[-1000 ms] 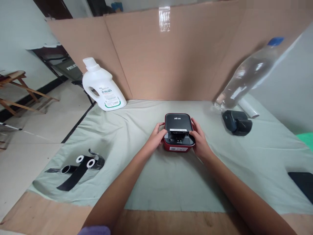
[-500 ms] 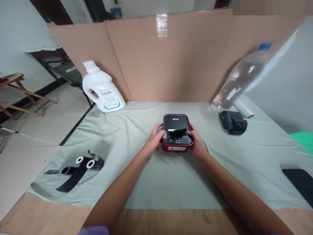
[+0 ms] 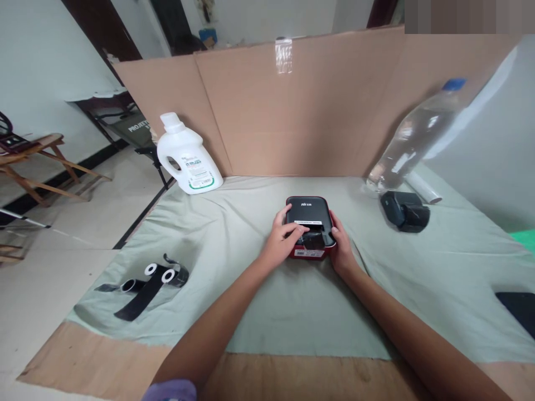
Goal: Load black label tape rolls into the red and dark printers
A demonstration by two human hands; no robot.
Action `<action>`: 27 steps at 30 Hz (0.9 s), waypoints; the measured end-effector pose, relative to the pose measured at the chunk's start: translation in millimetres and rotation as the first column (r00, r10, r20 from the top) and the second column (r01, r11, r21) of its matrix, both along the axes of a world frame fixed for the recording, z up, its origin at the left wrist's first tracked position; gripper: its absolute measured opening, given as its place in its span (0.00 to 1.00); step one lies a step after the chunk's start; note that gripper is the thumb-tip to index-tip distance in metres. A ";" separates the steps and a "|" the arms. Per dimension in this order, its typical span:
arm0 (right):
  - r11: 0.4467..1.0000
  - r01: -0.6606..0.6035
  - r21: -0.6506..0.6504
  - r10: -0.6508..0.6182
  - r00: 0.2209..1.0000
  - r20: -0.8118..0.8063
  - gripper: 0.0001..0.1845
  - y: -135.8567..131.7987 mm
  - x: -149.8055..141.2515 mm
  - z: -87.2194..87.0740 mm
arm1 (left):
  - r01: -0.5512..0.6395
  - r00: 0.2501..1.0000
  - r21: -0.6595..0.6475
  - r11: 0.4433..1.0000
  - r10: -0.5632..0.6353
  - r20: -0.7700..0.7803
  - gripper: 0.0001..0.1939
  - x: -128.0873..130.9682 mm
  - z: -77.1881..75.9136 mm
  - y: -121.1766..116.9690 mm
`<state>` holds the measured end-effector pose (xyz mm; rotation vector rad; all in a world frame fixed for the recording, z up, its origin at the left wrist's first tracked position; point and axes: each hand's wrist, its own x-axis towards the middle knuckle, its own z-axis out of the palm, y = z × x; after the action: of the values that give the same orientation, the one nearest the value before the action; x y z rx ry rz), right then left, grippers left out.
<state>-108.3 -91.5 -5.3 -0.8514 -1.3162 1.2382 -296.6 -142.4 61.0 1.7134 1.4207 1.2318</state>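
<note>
A small black and red label printer [image 3: 308, 210] sits on the pale green cloth [image 3: 292, 301] at the table's middle. My right hand [image 3: 341, 250] grips its right side, fingers curled round the edge. My left hand [image 3: 282, 239] lies over its left front, with the fingers reaching across the top towards a black strip [image 3: 313, 240] that comes out of the printer's slot. The thumb and fingers seem to pinch that strip, though the contact is small and hard to make out.
A white detergent jug [image 3: 188, 159] stands at the back left. A clear water bottle [image 3: 412, 139] leans at the back right, with a second black device [image 3: 404, 210] and a white roll [image 3: 423, 186] beside it. Black tape rolls [image 3: 150, 278] lie front left. A cardboard screen [image 3: 292, 111] closes the back.
My left hand has moved from the printer's left side onto its top front, at the black strip. The strip has come further out. The camera has shifted slightly.
</note>
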 end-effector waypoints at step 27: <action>0.767 -0.464 0.443 0.277 0.863 0.423 0.60 29.7 -304.2 51.1 | -0.196 0.827 -0.276 0.941 0.310 0.469 0.35 -291.7 47.6 -2.4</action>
<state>-412.6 -61.9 45.8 -0.4012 -2.0715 0.9526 -588.3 -144.8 108.5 0.9667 1.4123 1.4723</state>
